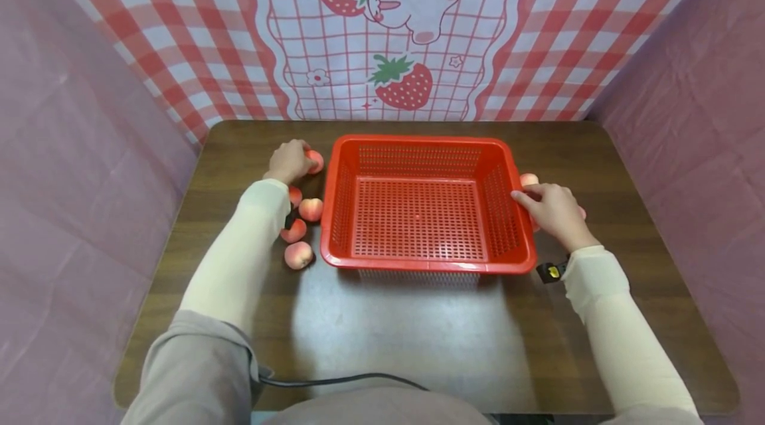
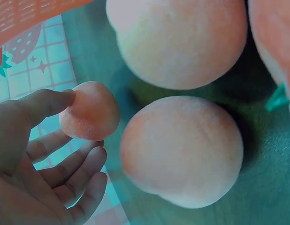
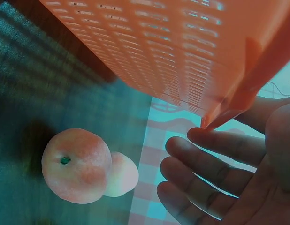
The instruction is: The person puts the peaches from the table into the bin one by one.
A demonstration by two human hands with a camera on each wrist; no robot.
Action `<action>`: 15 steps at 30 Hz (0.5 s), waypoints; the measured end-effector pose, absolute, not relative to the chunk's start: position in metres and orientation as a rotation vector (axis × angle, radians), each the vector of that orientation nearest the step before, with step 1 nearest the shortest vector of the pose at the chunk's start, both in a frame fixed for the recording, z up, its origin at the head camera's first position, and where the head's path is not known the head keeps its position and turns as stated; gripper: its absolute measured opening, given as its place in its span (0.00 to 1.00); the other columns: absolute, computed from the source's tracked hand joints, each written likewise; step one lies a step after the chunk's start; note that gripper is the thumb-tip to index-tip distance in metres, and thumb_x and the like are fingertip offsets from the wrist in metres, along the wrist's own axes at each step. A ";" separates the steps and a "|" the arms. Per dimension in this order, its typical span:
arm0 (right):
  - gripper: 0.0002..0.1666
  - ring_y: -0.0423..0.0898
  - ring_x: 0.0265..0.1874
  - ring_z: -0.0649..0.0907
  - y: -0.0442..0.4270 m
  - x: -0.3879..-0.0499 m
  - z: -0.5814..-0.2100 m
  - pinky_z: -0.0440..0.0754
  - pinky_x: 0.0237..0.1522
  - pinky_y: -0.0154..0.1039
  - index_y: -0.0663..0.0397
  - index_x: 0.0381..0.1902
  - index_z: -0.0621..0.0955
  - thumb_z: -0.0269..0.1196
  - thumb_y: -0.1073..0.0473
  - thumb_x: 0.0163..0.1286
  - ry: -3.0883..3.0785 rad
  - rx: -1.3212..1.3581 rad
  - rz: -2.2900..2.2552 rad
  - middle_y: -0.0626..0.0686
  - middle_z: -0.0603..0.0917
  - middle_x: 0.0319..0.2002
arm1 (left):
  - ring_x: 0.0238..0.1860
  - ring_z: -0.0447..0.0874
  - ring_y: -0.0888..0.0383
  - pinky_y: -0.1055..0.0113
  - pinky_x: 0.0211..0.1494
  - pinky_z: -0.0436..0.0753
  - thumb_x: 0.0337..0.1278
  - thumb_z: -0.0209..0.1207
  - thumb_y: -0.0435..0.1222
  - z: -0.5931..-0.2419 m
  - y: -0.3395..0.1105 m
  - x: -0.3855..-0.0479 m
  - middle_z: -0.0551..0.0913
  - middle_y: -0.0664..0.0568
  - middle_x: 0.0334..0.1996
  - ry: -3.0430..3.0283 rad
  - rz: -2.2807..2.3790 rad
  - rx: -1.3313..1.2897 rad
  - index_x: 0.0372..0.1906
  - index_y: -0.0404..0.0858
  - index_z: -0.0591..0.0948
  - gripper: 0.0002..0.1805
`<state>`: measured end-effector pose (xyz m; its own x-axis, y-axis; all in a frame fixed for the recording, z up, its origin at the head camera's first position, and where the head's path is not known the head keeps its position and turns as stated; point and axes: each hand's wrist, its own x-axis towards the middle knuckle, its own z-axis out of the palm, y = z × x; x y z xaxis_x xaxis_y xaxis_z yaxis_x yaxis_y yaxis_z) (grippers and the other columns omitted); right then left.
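Observation:
The left hand (image 1: 289,161) is left of the basket and pinches a peach (image 1: 314,161); in the left wrist view thumb and fingers hold this small reddish peach (image 2: 90,111). An empty red plastic basket (image 1: 418,139) stands mid-table. At its right rim is the right hand (image 1: 554,210), its thumb over the rim and its fingers outside, gripping the edge. The right wrist view has the fingers (image 3: 220,173) below the basket's rim (image 3: 257,89). Beside the left wrist lie several peaches (image 1: 311,210); others (image 1: 528,179) sit by the right hand, partly hidden.
A brown wooden table (image 1: 251,358) carries everything. Behind it hangs a checked cloth (image 1: 538,26) with strawberries, and pink cloths (image 1: 78,146) hang at the sides. A black cable (image 1: 340,380) runs along the near edge.

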<state>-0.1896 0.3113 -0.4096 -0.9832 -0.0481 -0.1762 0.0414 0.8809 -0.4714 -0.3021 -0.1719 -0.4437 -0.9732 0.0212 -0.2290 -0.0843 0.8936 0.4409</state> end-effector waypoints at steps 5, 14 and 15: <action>0.37 0.51 0.32 0.84 0.310 -0.189 -0.407 0.73 0.28 0.41 0.62 0.61 0.77 0.55 0.36 0.71 2.873 0.039 -0.688 0.63 0.87 0.40 | 0.58 0.76 0.37 0.46 0.61 0.74 0.60 0.59 0.43 -0.438 -0.171 -0.303 0.79 0.37 0.58 2.855 0.673 -0.062 0.62 0.36 0.74 0.27; 0.34 0.52 0.30 0.83 0.309 -0.187 -0.408 0.72 0.23 0.37 0.61 0.58 0.79 0.57 0.39 0.70 2.945 0.035 -0.703 0.64 0.87 0.40 | 0.57 0.78 0.37 0.47 0.60 0.76 0.57 0.61 0.47 -0.425 -0.166 -0.302 0.80 0.37 0.56 2.901 0.652 -0.080 0.59 0.34 0.76 0.29; 0.34 0.51 0.29 0.83 0.309 -0.187 -0.408 0.73 0.23 0.37 0.62 0.58 0.79 0.57 0.39 0.70 2.948 0.030 -0.705 0.64 0.87 0.40 | 0.57 0.78 0.37 0.47 0.60 0.76 0.58 0.61 0.48 -0.423 -0.166 -0.303 0.80 0.37 0.56 2.900 0.657 -0.078 0.59 0.34 0.76 0.29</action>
<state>-0.1872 0.3087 -0.4083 -0.9937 -0.0067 -0.1117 0.0446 0.8919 -0.4499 -0.3028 -0.1658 -0.4232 -0.9848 -0.0139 -0.1732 -0.0872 0.9017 0.4235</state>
